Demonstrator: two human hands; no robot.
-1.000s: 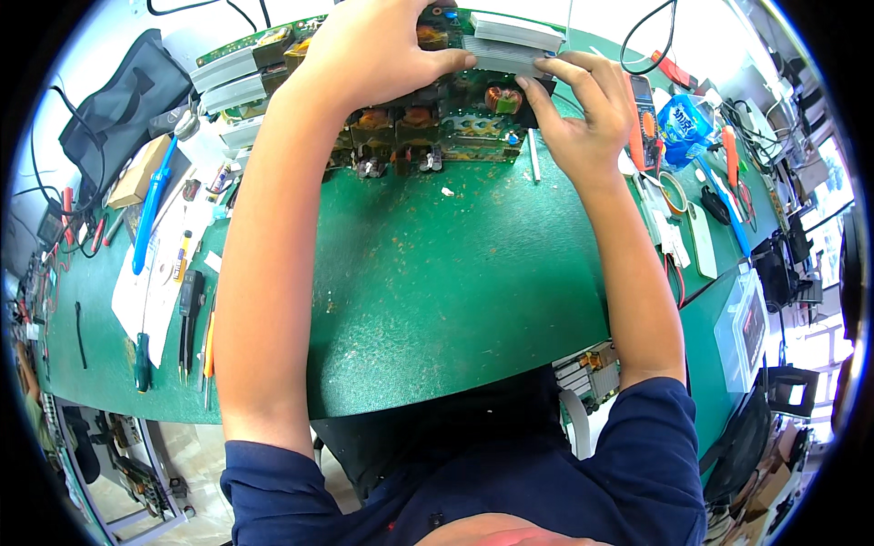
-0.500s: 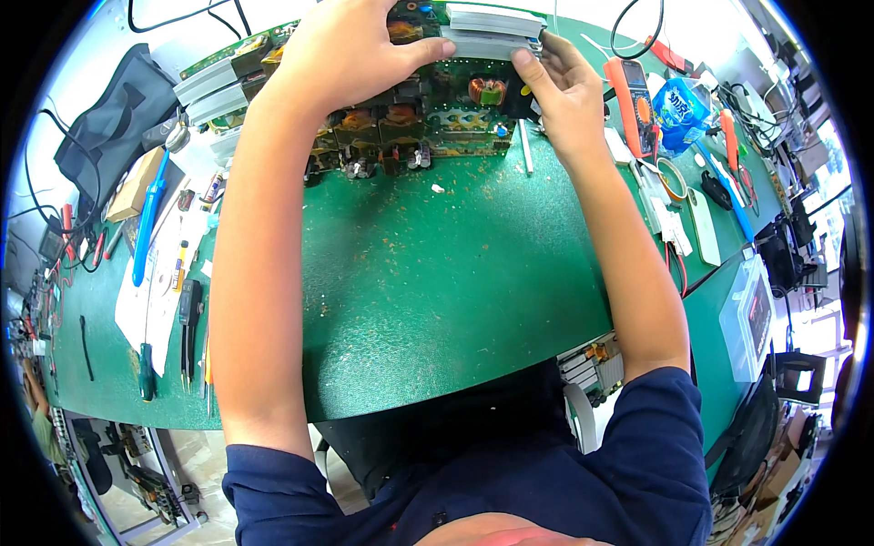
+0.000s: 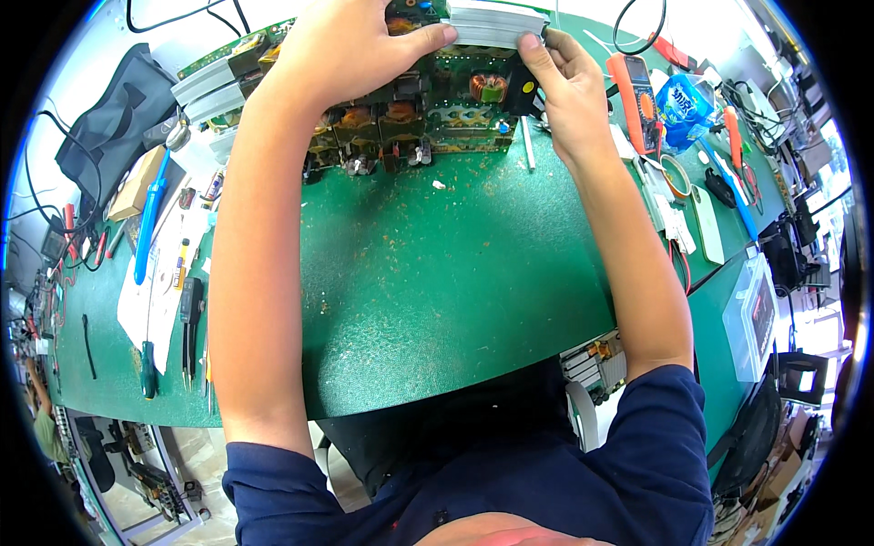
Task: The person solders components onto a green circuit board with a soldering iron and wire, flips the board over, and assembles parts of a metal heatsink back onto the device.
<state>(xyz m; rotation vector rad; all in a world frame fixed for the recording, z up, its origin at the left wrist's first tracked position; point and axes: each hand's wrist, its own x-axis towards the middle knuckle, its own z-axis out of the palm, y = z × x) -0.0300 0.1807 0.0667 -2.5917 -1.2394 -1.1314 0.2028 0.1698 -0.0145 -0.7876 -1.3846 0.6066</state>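
Note:
At the far side of the bench, a large green circuit board (image 3: 469, 116) carries a copper-wound coil (image 3: 489, 87), capacitors and other parts. A silver finned heat sink (image 3: 499, 25) lies over its upper right part. My right hand (image 3: 575, 96) grips the heat sink's right end, thumb on its near edge and fingers curled behind. My left hand (image 3: 350, 45) reaches over the board, its thumb pressed to the heat sink's left end; its other fingers are out of sight beyond the upper edge. A black part with a yellow dot (image 3: 526, 87) shows below my right thumb.
The green bench (image 3: 437, 273) has scattered crumbs. On the left lie a blue-handled tool (image 3: 151, 218), a screwdriver (image 3: 147, 369), tweezers (image 3: 188, 332) and a box (image 3: 137, 182). To the right are a multimeter (image 3: 635, 105), a blue packet (image 3: 685, 111), tape (image 3: 674, 176) and a plastic case (image 3: 752, 318).
The heat sink has shifted slightly up and away, with my right thumb moving along with it. More of the black yellow-dotted part now shows. My left hand stays almost in place.

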